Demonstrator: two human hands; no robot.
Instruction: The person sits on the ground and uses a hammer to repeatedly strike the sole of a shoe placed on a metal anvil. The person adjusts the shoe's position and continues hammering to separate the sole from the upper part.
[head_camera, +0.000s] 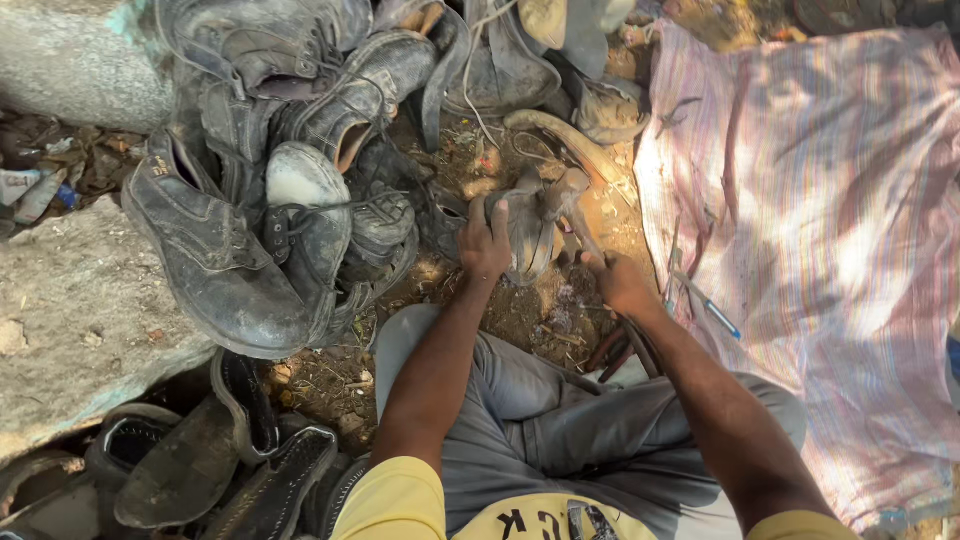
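Note:
My left hand (485, 240) grips a worn, dusty sandal (535, 228) held upright on the ground in front of my knees. My right hand (618, 283) sits just right of the sandal, closed around a thin tool or strap whose tip reaches the sandal's edge; what it is stays unclear. Both forearms reach forward over my grey trousers (530, 400).
A heap of old black lace-up shoes (270, 200) fills the upper left. More sandals (230, 460) lie at lower left beside a stone slab (70, 300). A striped pink cloth (830, 230) covers the right, with a blue pen-like tool (715, 315) on its edge.

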